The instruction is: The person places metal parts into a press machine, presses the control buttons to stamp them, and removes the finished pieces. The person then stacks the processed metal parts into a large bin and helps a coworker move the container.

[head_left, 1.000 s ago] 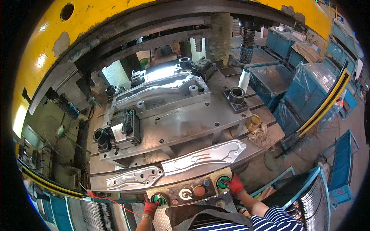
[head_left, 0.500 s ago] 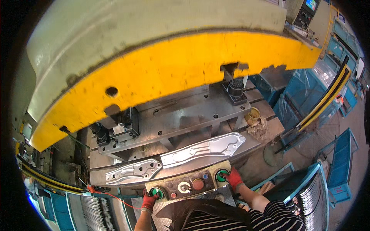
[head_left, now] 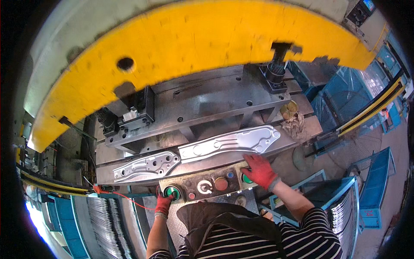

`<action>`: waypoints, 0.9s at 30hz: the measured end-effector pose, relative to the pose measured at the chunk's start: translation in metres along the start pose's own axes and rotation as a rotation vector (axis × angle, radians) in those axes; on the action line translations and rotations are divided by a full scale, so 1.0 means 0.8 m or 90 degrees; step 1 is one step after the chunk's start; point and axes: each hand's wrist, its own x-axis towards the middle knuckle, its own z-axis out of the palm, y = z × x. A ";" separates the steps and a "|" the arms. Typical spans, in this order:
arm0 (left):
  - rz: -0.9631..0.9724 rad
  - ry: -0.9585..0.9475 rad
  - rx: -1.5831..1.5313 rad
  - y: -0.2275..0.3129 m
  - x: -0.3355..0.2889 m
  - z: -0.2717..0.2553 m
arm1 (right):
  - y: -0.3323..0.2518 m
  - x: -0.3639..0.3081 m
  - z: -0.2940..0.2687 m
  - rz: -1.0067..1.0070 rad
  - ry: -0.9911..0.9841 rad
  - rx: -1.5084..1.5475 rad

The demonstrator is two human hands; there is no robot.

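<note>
At the control box [head_left: 207, 186] | both gloved hands still press green buttons (fingers curled) | yellow ram [head_left: 194, 56] lower.

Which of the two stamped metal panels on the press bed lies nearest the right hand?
The longer, brighter panel, just above the right hand; the smaller perforated panel lies farther left.

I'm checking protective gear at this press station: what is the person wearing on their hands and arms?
Both the left hand and the right hand wear red work gloves with grey knit cuffs. The forearms are bare below short sleeves of a black-and-white striped shirt. No cables or markings are visible.
</note>
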 end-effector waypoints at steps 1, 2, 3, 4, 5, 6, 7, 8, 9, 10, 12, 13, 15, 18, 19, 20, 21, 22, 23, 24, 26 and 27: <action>-0.067 -0.016 0.066 0.011 -0.004 -0.001 | -0.015 0.021 -0.015 -0.057 0.010 -0.048; -0.040 -0.025 0.084 0.024 -0.013 0.000 | -0.027 0.047 -0.024 -0.158 0.090 -0.091; -0.059 -0.015 0.012 0.039 -0.027 0.001 | -0.037 0.075 -0.027 -0.165 0.036 -0.152; -0.074 -0.004 -0.060 0.059 -0.036 0.001 | -0.045 0.098 -0.026 -0.227 0.080 -0.196; -0.074 -0.031 0.005 0.087 -0.040 -0.003 | -0.050 0.122 -0.021 -0.225 -0.016 -0.237; 0.051 0.053 0.182 0.111 -0.060 -0.002 | -0.052 0.146 -0.016 -0.231 -0.083 -0.287; 0.081 0.102 0.374 0.139 -0.076 0.004 | -0.053 0.161 -0.012 -0.261 -0.122 -0.335; 0.160 0.180 0.556 0.170 -0.088 0.011 | -0.055 0.170 -0.007 -0.251 -0.174 -0.318; 0.241 0.166 0.547 0.201 -0.098 0.017 | -0.055 0.175 -0.006 -0.279 -0.148 -0.295; 0.376 0.174 0.522 0.231 -0.109 0.025 | -0.056 0.174 -0.008 -0.277 -0.191 -0.310; 0.426 0.006 0.335 0.289 -0.118 0.049 | -0.061 0.163 -0.022 -0.293 -0.136 -0.309; 0.455 -0.091 0.272 0.317 -0.121 0.061 | -0.063 0.161 -0.037 -0.300 -0.077 -0.243; 0.541 -0.178 0.205 0.371 -0.126 0.089 | -0.068 0.153 -0.072 -0.233 -0.023 -0.155; 0.614 -0.300 0.087 0.465 -0.116 0.129 | -0.055 0.170 -0.140 -0.112 0.168 0.055; 0.651 -0.320 0.018 0.500 -0.114 0.148 | -0.044 0.185 -0.162 0.010 0.126 0.099; 0.670 -0.335 0.036 0.534 -0.114 0.163 | -0.035 0.212 -0.175 0.017 0.226 0.138; 0.715 -0.339 -0.006 0.569 -0.114 0.181 | -0.020 0.240 -0.191 0.024 0.196 0.360; 0.790 -0.321 -0.030 0.600 -0.112 0.197 | -0.005 0.263 -0.202 0.074 0.099 0.746; 0.805 -0.298 -0.066 0.624 -0.114 0.214 | 0.013 0.274 -0.210 0.173 0.008 0.941; 0.820 -0.283 -0.116 0.648 -0.106 0.230 | 0.029 0.289 -0.210 0.157 -0.059 1.063; 0.729 -0.265 -0.117 0.663 -0.099 0.251 | 0.054 0.325 -0.196 0.075 -0.041 1.012; 0.730 -0.217 -0.034 0.654 -0.101 0.255 | 0.057 0.339 -0.176 0.082 0.020 0.984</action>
